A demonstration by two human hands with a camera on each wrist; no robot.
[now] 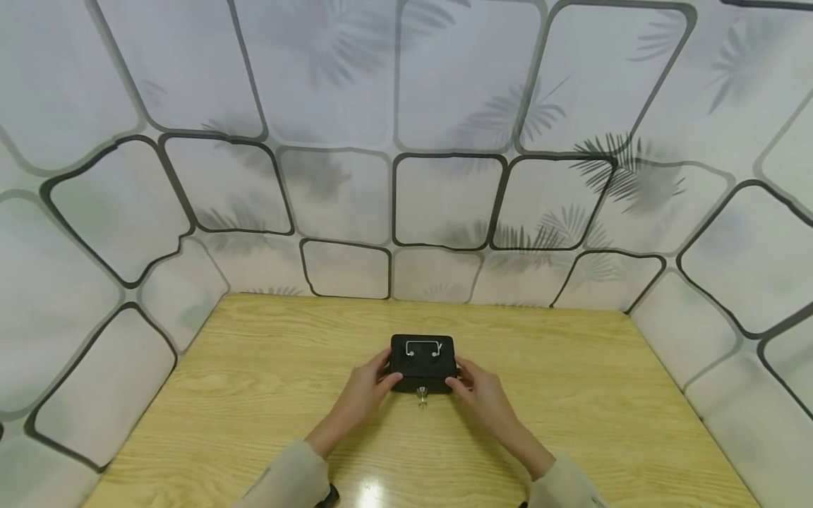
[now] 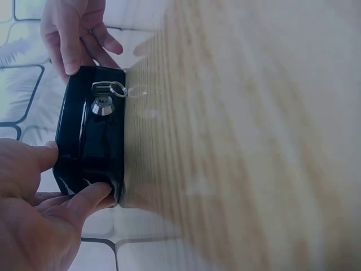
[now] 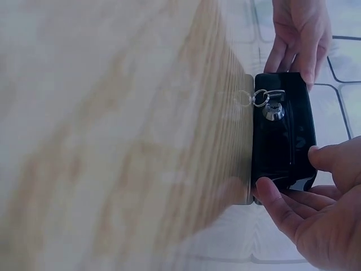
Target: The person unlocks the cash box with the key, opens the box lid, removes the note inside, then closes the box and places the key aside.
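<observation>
A small black lockbox (image 1: pixel 422 361) stands near the middle of the wooden table (image 1: pixel 254 374). It has a wire handle (image 1: pixel 423 348) on its lid and a key (image 1: pixel 422 396) in the front lock, facing me. My left hand (image 1: pixel 371 384) grips the box's left end, thumb at the front corner. My right hand (image 1: pixel 476 389) grips its right end the same way. In the left wrist view, the left hand (image 2: pixel 39 197) clasps the box (image 2: pixel 93 141) and the key (image 2: pixel 106 90) with its ring sticks out. In the right wrist view, the right hand (image 3: pixel 321 209) holds the box (image 3: pixel 282 135) below the key (image 3: pixel 271 101).
Pale wall panels (image 1: pixel 444 197) with dark outlines and leaf shadows enclose the table on three sides. Bare wood lies all around the box. A small dark object (image 1: pixel 327 497) peeks in at the bottom edge by my left sleeve.
</observation>
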